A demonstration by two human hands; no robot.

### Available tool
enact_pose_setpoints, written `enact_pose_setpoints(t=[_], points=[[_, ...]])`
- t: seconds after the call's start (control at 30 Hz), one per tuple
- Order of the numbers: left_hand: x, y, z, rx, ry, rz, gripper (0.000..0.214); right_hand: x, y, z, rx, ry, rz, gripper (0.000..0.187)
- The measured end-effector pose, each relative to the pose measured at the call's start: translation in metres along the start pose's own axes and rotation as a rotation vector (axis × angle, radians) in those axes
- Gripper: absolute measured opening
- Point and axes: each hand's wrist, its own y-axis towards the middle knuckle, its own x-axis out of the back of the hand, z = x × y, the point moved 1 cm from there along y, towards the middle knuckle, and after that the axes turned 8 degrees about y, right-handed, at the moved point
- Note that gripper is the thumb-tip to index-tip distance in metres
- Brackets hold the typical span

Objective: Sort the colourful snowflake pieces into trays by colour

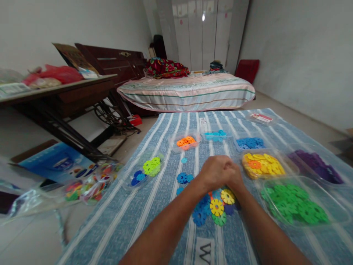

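head view. both forearms are reaching forward over a blue striped cloth [132, 221] that is covering the floor. the left hand [213, 171] and the right hand [235, 178] are meeting at the middle of the cloth, fingers curled closed and knuckles pressing against each other. anything gripped inside them is hidden, so it cannot be told what they are holding.

just below the hands, a cluster of joined snowflake discs [216, 208] is lying on the cloth: blue, yellow, green and purple pieces, with an orange one showing right under the hands. whether the fingers are touching the cluster cannot be told.

clear trays are standing in an arc around the hands. to the right, near the right forearm, a green tray [338, 206] is holding green discs. beyond it a yellow tray [289, 163] and a purple tray [317, 163] are sitting side by side. farther back, an orange tray [185, 141], a cyan tray [216, 135] and a blue tray [249, 142] are standing in a row. to the left, a tray of lime and blue discs [146, 169] is sitting well apart from the left hand.

between that tray and the left hand, loose blue discs [184, 178] are lying on the cloth, with a single cyan disc [184, 160] just beyond them. at the cloth's left edge a clear bag of mixed discs [91, 184] is lying partly on the floor.

in the background, a bed [187, 92] is standing against the far cupboards and a dark table [55, 92] is standing at the left wall.
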Motion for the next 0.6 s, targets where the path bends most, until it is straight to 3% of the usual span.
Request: enact_pose_setpoints(t=[0.17,0.27,0.4,0.6], points=[[0.041,-0.030,0.068,0.200,0.380,0.042,0.021,0.000,0.006,0.001,0.010,0.006,0.037,0.034],[0.054,-0.048,0.095,0.329,0.512,0.071,0.017,0.000,0.005,0.002,0.014,-0.008,0.039,0.033],[0.054,-0.063,0.107,0.451,0.571,0.090,0.016,0.001,0.003,0.004,0.013,-0.009,0.032,0.032],[0.044,-0.066,0.117,0.468,0.481,0.057,0.020,0.002,0.002,0.006,0.009,0.001,0.046,0.032]])
